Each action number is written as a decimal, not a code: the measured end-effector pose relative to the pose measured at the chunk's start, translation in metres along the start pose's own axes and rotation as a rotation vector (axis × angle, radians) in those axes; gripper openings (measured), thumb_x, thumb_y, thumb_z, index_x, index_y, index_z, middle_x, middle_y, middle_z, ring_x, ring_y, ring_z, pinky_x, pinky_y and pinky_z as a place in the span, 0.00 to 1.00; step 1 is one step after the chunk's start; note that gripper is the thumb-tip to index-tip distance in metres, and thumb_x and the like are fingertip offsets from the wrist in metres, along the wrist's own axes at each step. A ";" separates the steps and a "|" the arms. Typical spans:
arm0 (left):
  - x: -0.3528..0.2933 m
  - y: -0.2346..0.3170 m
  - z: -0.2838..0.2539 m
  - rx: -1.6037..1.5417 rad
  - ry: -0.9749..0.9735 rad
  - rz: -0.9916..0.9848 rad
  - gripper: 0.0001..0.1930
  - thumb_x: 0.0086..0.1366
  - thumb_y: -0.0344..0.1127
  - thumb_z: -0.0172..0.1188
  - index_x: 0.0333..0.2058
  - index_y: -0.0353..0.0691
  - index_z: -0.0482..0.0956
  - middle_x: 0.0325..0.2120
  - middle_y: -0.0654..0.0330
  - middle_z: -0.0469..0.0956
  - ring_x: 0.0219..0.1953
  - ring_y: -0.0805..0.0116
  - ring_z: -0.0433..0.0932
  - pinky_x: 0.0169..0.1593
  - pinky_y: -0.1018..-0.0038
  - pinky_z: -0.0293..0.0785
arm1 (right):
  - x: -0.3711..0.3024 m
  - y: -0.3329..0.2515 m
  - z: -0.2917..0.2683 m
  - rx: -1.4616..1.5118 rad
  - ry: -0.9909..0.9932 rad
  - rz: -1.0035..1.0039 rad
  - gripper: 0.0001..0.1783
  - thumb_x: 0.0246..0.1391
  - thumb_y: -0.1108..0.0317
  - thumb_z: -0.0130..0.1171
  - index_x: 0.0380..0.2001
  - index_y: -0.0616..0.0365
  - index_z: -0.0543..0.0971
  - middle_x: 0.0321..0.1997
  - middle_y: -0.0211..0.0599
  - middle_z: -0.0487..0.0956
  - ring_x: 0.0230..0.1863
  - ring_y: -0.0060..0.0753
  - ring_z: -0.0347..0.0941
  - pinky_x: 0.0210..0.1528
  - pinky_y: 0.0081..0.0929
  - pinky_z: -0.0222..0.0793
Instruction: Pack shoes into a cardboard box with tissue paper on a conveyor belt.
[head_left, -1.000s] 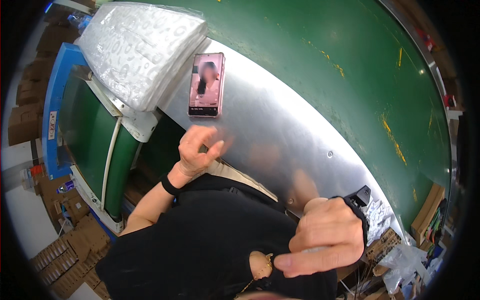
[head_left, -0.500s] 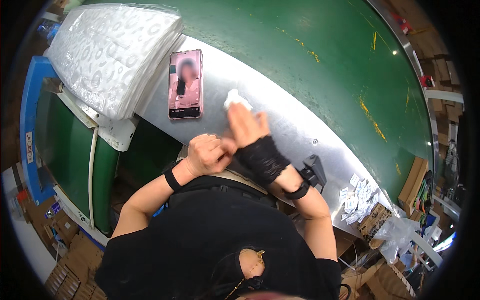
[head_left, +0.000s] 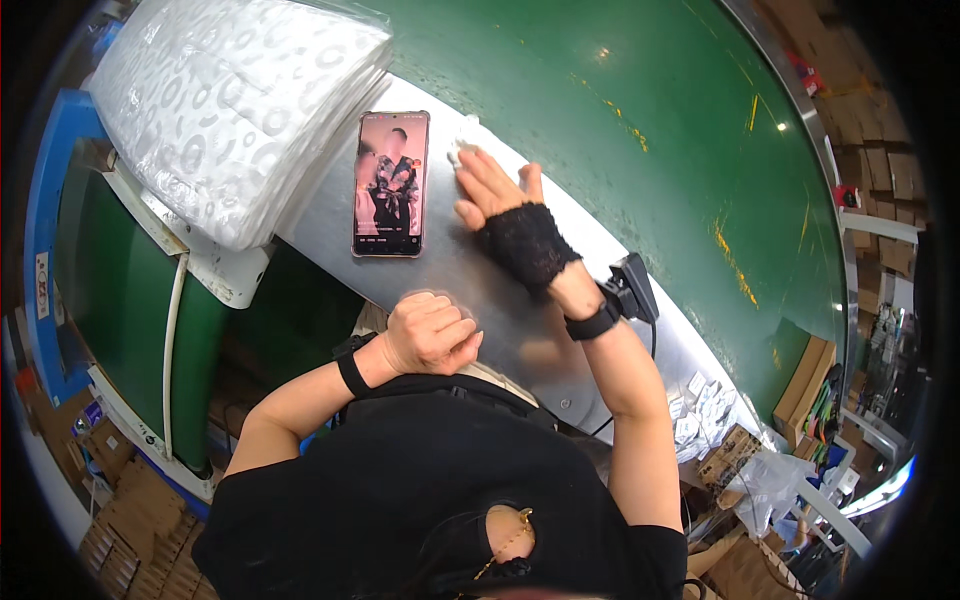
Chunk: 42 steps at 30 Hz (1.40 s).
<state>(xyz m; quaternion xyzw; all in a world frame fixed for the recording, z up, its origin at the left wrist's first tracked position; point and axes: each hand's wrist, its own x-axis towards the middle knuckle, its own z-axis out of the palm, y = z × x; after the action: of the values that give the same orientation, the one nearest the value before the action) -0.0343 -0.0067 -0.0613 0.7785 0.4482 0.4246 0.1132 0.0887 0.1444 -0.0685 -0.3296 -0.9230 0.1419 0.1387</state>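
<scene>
My right hand (head_left: 497, 200), with a black lace cuff at the wrist, reaches over the metal tabletop (head_left: 325, 235). Its fingers are stretched out and the thumb stands apart. Just beyond the fingertips shows a crumpled white tissue (head_left: 467, 134); whether the fingers press on part of it, I cannot tell. Close to my body, at the near edge of the metal top, my left hand (head_left: 430, 332) is closed in a fist, with nothing showing in it. Between the hands and the plastic-wrapped stack lies a phone (head_left: 391, 185), its lit screen showing a picture of a person.
A tall stack of plastic-wrapped, white patterned sheets (head_left: 230, 110) stands at the left. Beyond the metal top stretches a green surface (head_left: 640, 190). Small white packets (head_left: 700, 415) are heaped at the right, near a clear plastic bag (head_left: 770, 485) and a cardboard box (head_left: 803, 390).
My right hand has moved farther out and away from the left hand, toward the tissue. The left fist stays near my body. The phone screen shows a different picture.
</scene>
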 end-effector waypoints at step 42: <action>0.002 0.000 -0.001 -0.039 0.038 -0.006 0.07 0.40 0.33 0.65 0.19 0.44 0.75 0.12 0.67 0.63 0.15 0.70 0.66 0.20 0.74 0.60 | 0.075 0.037 -0.006 0.307 0.187 -0.063 0.10 0.45 0.76 0.55 0.31 0.52 0.81 0.41 0.33 0.82 0.44 0.41 0.75 0.46 0.33 0.72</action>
<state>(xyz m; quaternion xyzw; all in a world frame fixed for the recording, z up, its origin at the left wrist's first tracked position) -0.0346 -0.0054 -0.0594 0.7666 0.4443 0.4475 0.1212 0.0565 0.2214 -0.0638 -0.2875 -0.8833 0.2455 0.2772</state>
